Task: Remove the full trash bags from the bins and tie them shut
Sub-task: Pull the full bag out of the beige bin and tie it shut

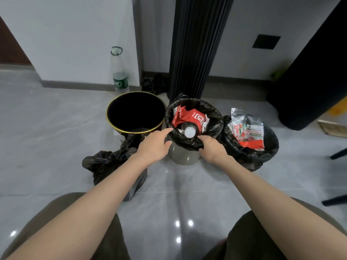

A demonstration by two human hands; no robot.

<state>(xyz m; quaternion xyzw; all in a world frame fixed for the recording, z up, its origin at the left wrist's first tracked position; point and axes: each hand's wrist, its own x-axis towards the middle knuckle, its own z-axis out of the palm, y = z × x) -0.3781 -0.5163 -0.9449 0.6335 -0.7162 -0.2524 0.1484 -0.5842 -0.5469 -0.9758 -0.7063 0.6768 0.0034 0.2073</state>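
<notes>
While in bin [184, 155], bag rim [187, 141] betw. L grip [153, 146]; R grip [213, 149]

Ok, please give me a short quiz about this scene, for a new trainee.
1. True or false: the gold-rimmed bin has a bag inside it.
2. The left hand and the right hand both touch the bag rim of which bin? A: the gold-rimmed bin. B: the grey bin. C: the rightmost bin.
3. What colour is the bottle cap in the grey bin's bag?
Key: 1 false; 2 B; 3 white.
</notes>
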